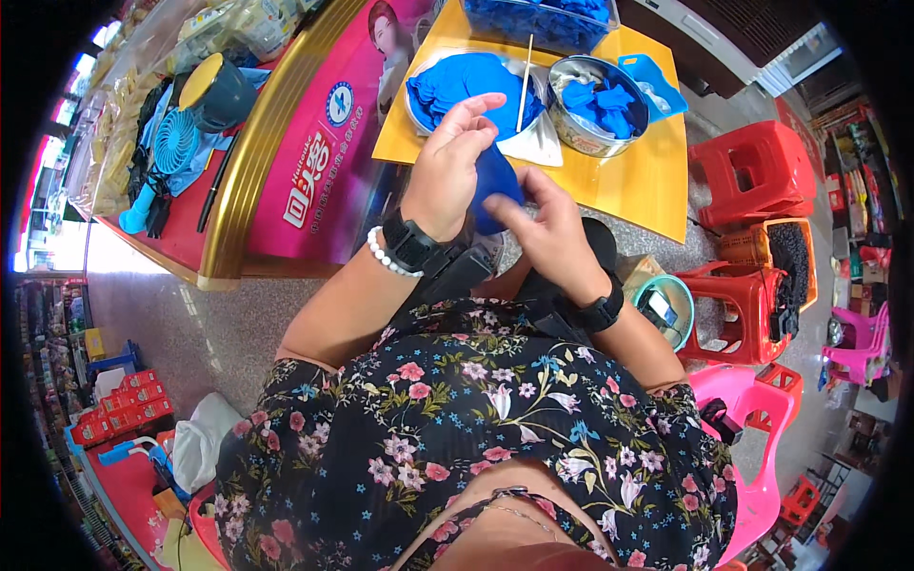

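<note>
A thin, dark blue piece of sheet material (496, 187) is held up between my hands, just off the near edge of the yellow table (657, 195). My left hand (449, 169) pinches it from the left, its fingers pointing up and away. From the right, my right hand (555, 231) grips its lower part between thumb and fingers. Just beyond lies a round white tray (414, 112) heaped with brighter blue flat pieces (466, 84). A pale thin stick (525, 84) rests across the heap. Right of that, a round tin (592, 145) holds crumpled blue pieces (600, 103).
A clear box (543, 33) of blue pieces and a blue plastic basket (655, 86) stand farther back. To the left is a gold-edged counter (252, 152) with a small blue fan (176, 141). Red stools (752, 171) and a pale green bin (664, 309) sit right.
</note>
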A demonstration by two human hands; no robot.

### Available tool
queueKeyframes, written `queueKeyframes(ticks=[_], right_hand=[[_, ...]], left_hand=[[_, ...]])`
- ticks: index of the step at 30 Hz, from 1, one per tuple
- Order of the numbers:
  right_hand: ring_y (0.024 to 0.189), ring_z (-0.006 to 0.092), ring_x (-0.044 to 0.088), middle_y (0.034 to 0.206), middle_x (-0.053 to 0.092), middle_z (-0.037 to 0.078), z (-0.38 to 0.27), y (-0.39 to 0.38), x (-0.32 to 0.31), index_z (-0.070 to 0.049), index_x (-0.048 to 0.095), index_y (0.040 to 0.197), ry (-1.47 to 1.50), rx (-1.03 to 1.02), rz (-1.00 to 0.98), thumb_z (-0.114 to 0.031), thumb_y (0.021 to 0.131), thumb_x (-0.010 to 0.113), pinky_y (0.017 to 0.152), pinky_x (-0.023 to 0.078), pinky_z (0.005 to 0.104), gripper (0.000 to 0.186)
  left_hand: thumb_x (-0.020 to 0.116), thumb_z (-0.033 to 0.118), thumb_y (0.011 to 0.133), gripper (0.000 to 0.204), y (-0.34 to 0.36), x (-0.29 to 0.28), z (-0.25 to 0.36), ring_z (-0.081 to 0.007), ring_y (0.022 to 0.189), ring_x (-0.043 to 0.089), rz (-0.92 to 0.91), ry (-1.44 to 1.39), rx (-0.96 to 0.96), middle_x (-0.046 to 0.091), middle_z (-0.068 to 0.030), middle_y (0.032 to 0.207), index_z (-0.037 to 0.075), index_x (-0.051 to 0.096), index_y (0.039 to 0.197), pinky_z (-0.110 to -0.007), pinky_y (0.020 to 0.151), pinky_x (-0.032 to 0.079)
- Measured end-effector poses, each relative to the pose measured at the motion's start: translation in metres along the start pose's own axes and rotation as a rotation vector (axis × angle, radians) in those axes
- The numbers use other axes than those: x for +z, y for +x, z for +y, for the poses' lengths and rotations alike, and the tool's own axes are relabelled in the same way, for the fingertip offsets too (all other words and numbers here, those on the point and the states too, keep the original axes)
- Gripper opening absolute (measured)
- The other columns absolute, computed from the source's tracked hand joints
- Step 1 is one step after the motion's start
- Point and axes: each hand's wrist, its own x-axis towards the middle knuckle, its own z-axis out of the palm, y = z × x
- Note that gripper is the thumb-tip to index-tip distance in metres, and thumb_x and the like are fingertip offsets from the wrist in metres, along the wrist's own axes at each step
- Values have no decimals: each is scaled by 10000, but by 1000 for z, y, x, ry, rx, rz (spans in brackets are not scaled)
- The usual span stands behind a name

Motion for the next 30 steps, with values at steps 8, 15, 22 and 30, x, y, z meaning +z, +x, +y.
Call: queueKeyframes(ticks=[8,15,22,30], right_hand=[[709,61,587,826,652,27,-1,-2,-20,12,642,943,364,161,55,-172,893,622,614,488,208,192],[646,31,503,749,603,-22,0,-7,-24,-13,630,839,247,138,87,-183,888,632,581,411,190,177],[701,23,492,792,591,-31,8,-7,-31,-29,617,857,366,102,105,-184,906,606,629,408,191,163],[749,42,547,862,630,-2,4,-9,-19,-18,625,944,468,73,177,-181,903,608,683,450,198,168]], left_hand=[[590,98,889,369,-30,-15,-4,-129,952,574,-163,-253,-308,589,-65,1123,-4,491,1229,-273,856,455],[619,75,867,246,-41,-16,-15,-112,892,613,-112,-219,-272,651,-63,1018,-2,596,1099,-267,810,495],[645,51,844,272,-45,-13,-10,-116,898,616,-153,-176,-214,653,-72,1023,-13,594,1103,-266,821,495],[654,44,836,288,-48,-8,-12,-122,898,619,-219,-119,-262,656,-78,1012,-14,593,1111,-264,820,496]])
